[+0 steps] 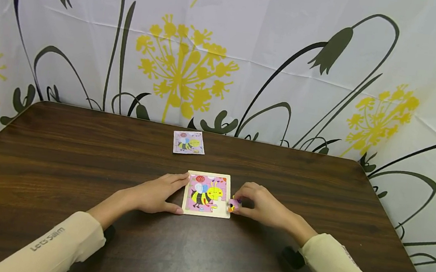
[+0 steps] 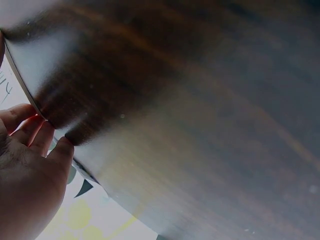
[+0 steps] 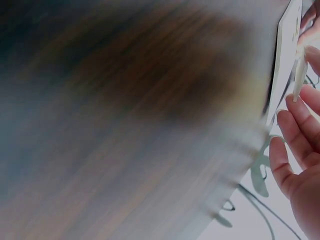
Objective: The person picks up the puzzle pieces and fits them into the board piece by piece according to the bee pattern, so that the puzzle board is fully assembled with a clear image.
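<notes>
A small square wooden puzzle board (image 1: 230, 191) with a pale frame lies on the table, showing a bee on pink. Its lower right corner is a bare pale gap. My left hand (image 1: 156, 192) rests along the board's left side, fingertips at the upper corner and thumb at the lower one; in the left wrist view, the left hand (image 2: 35, 165) has loosely extended fingers. At the right side, my right hand (image 1: 262, 204) pinches a pink puzzle piece (image 1: 233, 205) over the frame's edge. The right wrist view shows the piece (image 3: 300, 75) edge-on between thumb and fingers.
A square picture card (image 1: 189, 142) with the same bee lies farther back on the dark wooden table (image 1: 79, 147). Behind the table's far edge hangs a white cloth (image 1: 278, 35) printed with yellow and dark green plants.
</notes>
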`<state>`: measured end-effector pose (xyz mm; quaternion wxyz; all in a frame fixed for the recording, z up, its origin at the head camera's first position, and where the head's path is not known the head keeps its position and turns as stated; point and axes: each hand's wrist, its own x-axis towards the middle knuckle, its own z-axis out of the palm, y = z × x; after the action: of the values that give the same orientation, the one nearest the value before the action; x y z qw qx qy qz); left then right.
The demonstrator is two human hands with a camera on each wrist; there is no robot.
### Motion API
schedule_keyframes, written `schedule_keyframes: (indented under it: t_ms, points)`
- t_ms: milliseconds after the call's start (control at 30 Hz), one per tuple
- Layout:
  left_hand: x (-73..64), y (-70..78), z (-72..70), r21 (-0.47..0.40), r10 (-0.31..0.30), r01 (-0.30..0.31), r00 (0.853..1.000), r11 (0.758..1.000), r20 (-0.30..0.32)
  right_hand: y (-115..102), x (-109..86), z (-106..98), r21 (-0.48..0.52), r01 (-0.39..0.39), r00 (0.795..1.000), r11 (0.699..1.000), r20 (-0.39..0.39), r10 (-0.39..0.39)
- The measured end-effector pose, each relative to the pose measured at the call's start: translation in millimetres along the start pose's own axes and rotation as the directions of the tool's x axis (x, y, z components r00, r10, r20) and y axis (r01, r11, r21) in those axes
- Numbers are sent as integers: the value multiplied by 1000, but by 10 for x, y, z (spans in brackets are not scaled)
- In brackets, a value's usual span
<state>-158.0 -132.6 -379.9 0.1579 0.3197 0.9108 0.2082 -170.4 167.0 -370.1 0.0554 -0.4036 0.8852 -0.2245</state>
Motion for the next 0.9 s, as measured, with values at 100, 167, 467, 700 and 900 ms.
schedule_keyframes:
  t_ms: [100,167,467,700,900]
  points:
    - [-2,-3,2,0,3,-3,1000,1000,1,-42,68,41,2,29,1000,1000,7,-29]
    - [-1,-5,3,1,2,-2,1000,1000,2,-64,105,64,0,52,999,999,6,-52]
    - [1,2,-7,-1,-3,3,1000,1000,6,-113,172,140,-45,69,998,997,8,-68]
    - [1,2,-11,-1,0,0,1000,1000,4,-117,182,172,-72,67,998,995,3,-67]
    - [6,0,-8,0,1,-1,1000,1000,10,-131,200,194,-81,51,999,995,5,-51]
